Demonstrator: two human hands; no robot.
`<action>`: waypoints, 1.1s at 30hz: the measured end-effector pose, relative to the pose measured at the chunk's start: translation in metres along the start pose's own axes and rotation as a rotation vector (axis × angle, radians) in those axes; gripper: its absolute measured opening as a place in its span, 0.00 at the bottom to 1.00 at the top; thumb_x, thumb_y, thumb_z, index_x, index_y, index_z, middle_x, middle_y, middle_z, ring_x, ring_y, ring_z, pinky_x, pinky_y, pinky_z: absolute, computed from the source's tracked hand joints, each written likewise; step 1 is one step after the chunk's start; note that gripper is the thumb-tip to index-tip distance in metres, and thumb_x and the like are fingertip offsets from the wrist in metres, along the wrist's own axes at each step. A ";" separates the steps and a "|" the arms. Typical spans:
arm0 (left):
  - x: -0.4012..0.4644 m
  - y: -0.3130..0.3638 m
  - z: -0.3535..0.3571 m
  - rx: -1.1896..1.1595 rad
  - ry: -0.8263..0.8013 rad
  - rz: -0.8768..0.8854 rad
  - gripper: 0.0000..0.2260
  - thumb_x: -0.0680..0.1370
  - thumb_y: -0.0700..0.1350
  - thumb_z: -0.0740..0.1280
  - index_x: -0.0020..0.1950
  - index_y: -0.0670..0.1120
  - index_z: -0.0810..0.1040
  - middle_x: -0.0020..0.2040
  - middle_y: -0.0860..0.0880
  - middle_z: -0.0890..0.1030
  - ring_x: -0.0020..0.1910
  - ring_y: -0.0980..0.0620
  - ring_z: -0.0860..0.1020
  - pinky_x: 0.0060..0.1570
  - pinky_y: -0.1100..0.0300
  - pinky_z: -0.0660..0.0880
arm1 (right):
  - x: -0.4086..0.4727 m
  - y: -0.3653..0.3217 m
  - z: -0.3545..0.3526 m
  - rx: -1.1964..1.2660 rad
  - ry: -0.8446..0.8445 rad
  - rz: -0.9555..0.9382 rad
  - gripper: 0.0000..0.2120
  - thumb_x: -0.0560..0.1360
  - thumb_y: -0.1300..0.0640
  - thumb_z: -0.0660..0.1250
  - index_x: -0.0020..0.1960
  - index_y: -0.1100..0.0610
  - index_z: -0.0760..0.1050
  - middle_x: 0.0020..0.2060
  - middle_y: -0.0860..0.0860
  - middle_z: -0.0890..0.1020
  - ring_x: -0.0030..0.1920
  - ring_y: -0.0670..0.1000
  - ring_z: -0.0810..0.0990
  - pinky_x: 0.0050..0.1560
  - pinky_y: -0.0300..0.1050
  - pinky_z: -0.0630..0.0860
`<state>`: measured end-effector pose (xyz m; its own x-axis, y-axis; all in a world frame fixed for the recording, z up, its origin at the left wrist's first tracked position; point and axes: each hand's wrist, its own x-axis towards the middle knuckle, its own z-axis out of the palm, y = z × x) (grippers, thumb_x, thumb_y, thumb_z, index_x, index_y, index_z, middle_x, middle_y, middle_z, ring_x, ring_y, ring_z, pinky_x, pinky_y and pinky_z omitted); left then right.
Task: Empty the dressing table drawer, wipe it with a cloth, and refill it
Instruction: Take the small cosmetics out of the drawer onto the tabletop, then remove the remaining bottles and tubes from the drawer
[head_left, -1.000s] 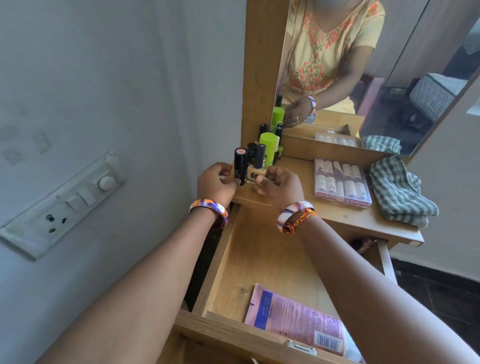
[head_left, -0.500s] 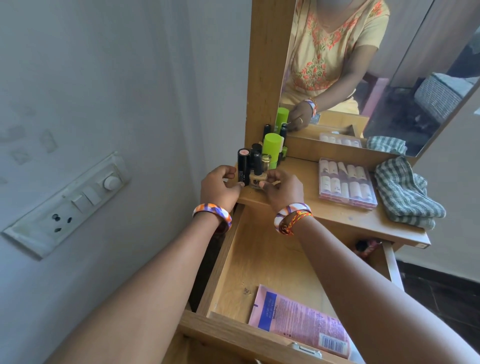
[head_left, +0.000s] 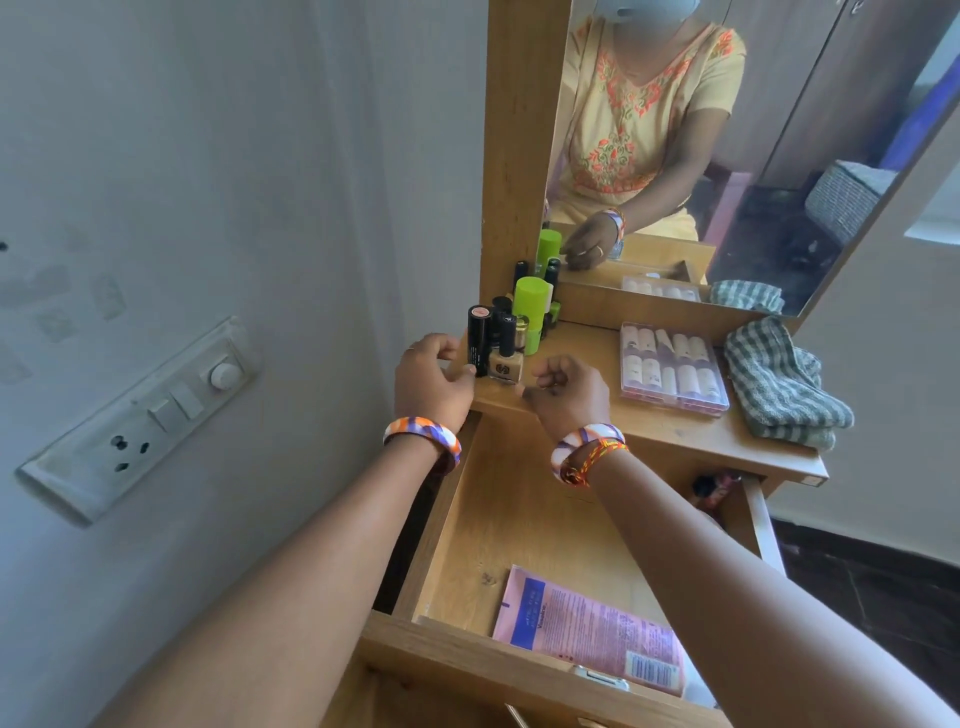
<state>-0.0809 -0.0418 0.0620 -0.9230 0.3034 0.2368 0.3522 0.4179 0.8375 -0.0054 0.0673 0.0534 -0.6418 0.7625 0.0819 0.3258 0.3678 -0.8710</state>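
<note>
Wooden and pulled well out toward the viewer, the drawer (head_left: 524, 525) fills the 6 o'clock half of the view, its long axis running from 12 to 6, and it is nearly bare: only a pink sachet (head_left: 592, 631) lies flat at its front end, by the 5 o'clock corner, with some small dark item at the far right, too tucked under the tabletop to name. Above it the tabletop (head_left: 675, 441) carries what has come out. A checked cloth (head_left: 779, 387) lies bunched at 3 o'clock, well apart from both hands, and a clear case of small bottles (head_left: 672, 366) sits just left of it. At 12 o'clock a cluster stands upright against the mirror frame: a green-capped bottle (head_left: 531, 301), a black lipstick tube (head_left: 478, 340) and a beige nail polish bottle (head_left: 503, 358). The left hand (head_left: 431, 384) is half curled with its thumb touching the base of the lipstick tube; whether it truly grips I cannot tell. The right hand (head_left: 569, 392) is loosely clenched on nothing, just beside the polish bottle. My judgement: the sachet lies at 6 o'clock from both hands, the right arm passing directly over it, so that hand seems better placed, with nothing blocking.
</note>
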 end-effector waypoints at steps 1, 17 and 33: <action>-0.006 0.003 0.001 -0.001 0.062 0.048 0.09 0.75 0.37 0.67 0.55 0.41 0.77 0.53 0.45 0.79 0.48 0.49 0.77 0.42 0.65 0.72 | -0.007 0.003 -0.004 -0.003 -0.005 -0.046 0.06 0.70 0.62 0.72 0.45 0.57 0.76 0.36 0.47 0.76 0.37 0.45 0.73 0.34 0.28 0.70; -0.119 0.037 0.122 0.140 -0.792 0.230 0.12 0.73 0.38 0.68 0.56 0.40 0.79 0.55 0.43 0.80 0.55 0.46 0.77 0.50 0.65 0.70 | -0.050 0.102 -0.150 -0.570 -0.247 0.033 0.08 0.68 0.68 0.67 0.44 0.60 0.81 0.42 0.55 0.83 0.40 0.49 0.77 0.41 0.35 0.70; -0.119 0.052 0.177 0.555 -0.793 0.431 0.17 0.77 0.34 0.58 0.65 0.42 0.72 0.59 0.36 0.76 0.58 0.36 0.75 0.54 0.48 0.74 | -0.053 0.123 -0.121 -1.023 -0.025 -0.105 0.13 0.41 0.62 0.78 0.17 0.59 0.74 0.17 0.52 0.74 0.22 0.54 0.75 0.21 0.33 0.67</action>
<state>0.0745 0.0958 -0.0102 -0.4089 0.9074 -0.0968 0.8319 0.4143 0.3692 0.1525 0.1370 0.0004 -0.7115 0.6935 0.1135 0.6953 0.7182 -0.0295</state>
